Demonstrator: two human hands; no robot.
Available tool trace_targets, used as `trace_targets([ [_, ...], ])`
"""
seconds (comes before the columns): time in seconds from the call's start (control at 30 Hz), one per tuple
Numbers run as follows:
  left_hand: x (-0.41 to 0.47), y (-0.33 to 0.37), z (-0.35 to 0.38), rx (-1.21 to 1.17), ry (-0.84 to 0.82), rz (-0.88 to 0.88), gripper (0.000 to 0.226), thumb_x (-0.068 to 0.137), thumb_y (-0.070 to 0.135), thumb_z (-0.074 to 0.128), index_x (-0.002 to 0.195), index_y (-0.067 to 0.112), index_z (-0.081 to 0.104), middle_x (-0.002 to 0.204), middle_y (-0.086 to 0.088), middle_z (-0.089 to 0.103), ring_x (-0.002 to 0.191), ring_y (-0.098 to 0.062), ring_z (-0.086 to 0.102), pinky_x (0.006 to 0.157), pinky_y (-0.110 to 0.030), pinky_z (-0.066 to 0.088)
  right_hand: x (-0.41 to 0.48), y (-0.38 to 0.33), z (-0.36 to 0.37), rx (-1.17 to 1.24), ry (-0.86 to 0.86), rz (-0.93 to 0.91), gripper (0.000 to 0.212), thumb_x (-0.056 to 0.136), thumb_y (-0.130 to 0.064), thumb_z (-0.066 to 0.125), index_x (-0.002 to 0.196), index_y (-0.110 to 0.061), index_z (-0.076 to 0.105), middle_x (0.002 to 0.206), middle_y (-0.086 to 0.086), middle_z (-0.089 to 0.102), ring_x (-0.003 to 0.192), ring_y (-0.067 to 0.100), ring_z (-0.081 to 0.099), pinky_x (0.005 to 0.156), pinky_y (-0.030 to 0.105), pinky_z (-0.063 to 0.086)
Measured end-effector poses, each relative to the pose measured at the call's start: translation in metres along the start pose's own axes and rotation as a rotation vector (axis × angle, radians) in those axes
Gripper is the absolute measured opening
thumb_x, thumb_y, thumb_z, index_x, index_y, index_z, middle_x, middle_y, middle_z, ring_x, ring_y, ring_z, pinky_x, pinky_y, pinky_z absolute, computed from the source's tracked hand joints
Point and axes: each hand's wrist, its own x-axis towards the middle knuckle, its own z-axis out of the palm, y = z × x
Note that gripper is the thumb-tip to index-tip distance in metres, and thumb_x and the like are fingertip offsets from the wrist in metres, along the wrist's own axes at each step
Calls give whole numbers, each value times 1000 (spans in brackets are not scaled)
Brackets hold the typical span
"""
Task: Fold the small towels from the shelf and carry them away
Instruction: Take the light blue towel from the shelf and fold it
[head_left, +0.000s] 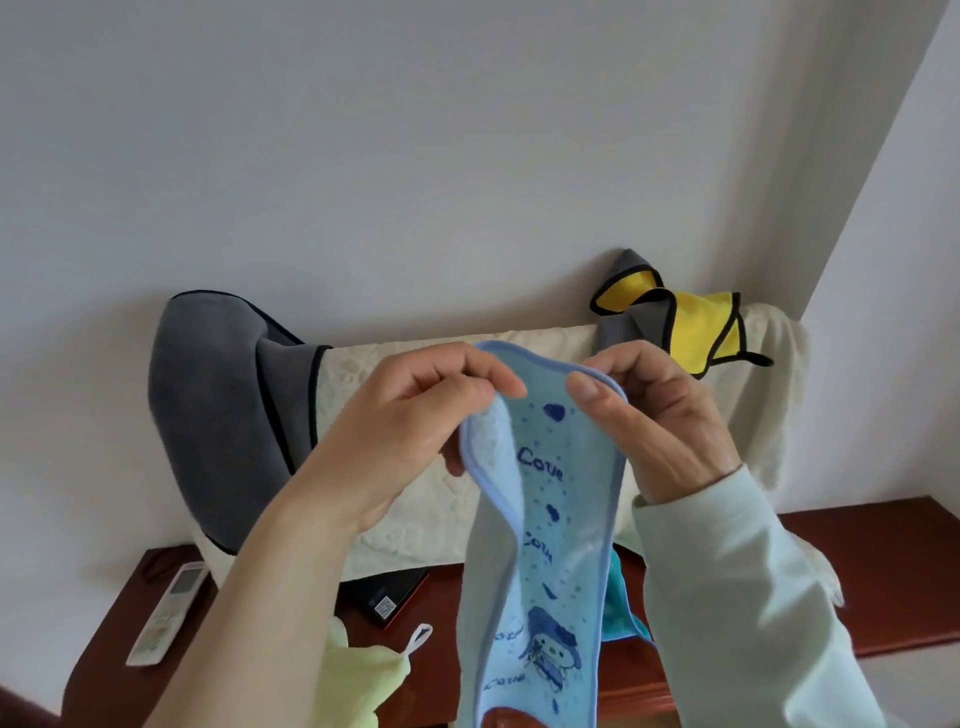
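Left hand (415, 415) and right hand (660, 415) both pinch the blue printed towel's (550, 545) top edge, fingers closed. It hangs down. Yellow-grey cloth (691, 322) lies behind.

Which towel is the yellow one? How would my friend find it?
Look along the cream quilted cover draped against the white wall, to its top right end. There lies the crumpled yellow-and-grey towel. Only it has yellow with black edging; the left one is plain grey.

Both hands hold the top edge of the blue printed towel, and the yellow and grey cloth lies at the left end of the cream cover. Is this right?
Not quite. The head view shows the yellow and grey cloth at the right end of the cream cover. Left hand and right hand do hold the blue printed towel by its top edge.
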Motion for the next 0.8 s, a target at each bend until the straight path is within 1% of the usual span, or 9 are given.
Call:
trace_targets([
  [0.07, 2, -4, -3, -26, -79, -16, 30, 82, 14, 52, 87, 24, 80, 75, 4, 71, 69, -8, 66, 59, -22, 52, 2, 4, 9, 14, -22, 6, 7, 84, -18, 71, 83, -12, 67, 72, 3, 66, 64, 20, 59, 58, 28, 48],
  [0.13, 4, -10, -8, -52, -185, -39, 33, 82, 7, 53, 103, 18, 75, 93, 0, 79, 88, -10, 74, 73, -23, 57, 4, 8, 14, 30, -53, 0, 1, 85, -14, 68, 85, -13, 70, 74, 1, 70, 66, 14, 64, 59, 23, 53],
  [0.2, 5, -14, -11, -70, -232, -41, 34, 82, 1, 58, 110, 15, 70, 100, -2, 80, 96, -13, 76, 79, -23, 58, 6, 11, 16, 41, -63, 3, 6, 87, -13, 66, 90, -12, 71, 79, 1, 72, 70, 13, 67, 64, 23, 57],
  [0.3, 10, -17, -12, -13, -153, -22, 20, 89, 0, 72, 102, 15, 72, 91, -2, 81, 86, -12, 76, 73, -22, 56, 9, 14, 19, 76, -68, -1, 7, 89, -10, 69, 96, -8, 71, 83, 2, 75, 74, 14, 71, 69, 24, 58],
  [0.47, 17, -20, -8, 78, 12, 6, 6, 91, 12, 70, 90, 17, 75, 79, 2, 80, 72, -8, 75, 60, -15, 50, 13, 18, 26, 89, -96, -7, 14, 92, -4, 64, 106, -7, 68, 89, -3, 80, 81, 11, 75, 76, 22, 59],
  [0.6, 22, -27, -8, 72, 72, 11, 7, 91, 8, 70, 86, 12, 73, 65, 1, 75, 57, -5, 66, 55, -10, 45, 15, 23, 27, 39, -89, -5, 22, 89, -4, 59, 108, -8, 68, 94, -2, 80, 88, 12, 75, 82, 24, 59],
  [0.7, 26, -31, -10, 80, 127, 10, 12, 91, 12, 72, 80, 18, 71, 56, 1, 69, 52, -5, 63, 53, -14, 46, 16, 23, 28, 46, -128, -2, 25, 85, -17, 78, 109, -15, 72, 98, 0, 80, 92, 14, 75, 84, 27, 60],
  [0.77, 28, -33, -10, 90, 147, 17, 10, 90, 13, 72, 81, 16, 70, 55, 0, 68, 50, -6, 62, 53, -17, 48, 17, 22, 30, -24, -167, 5, 46, 71, -35, 90, 112, -24, 72, 104, 1, 79, 95, 18, 76, 86, 31, 60],
  [0.8, 28, -34, -11, 107, 148, 26, 9, 90, 14, 73, 82, 14, 70, 53, 0, 67, 49, -7, 60, 53, -18, 48, 18, 23, 31, -76, -166, -5, 51, 67, -37, 91, 112, -25, 71, 105, 2, 79, 96, 19, 76, 86, 32, 61],
])
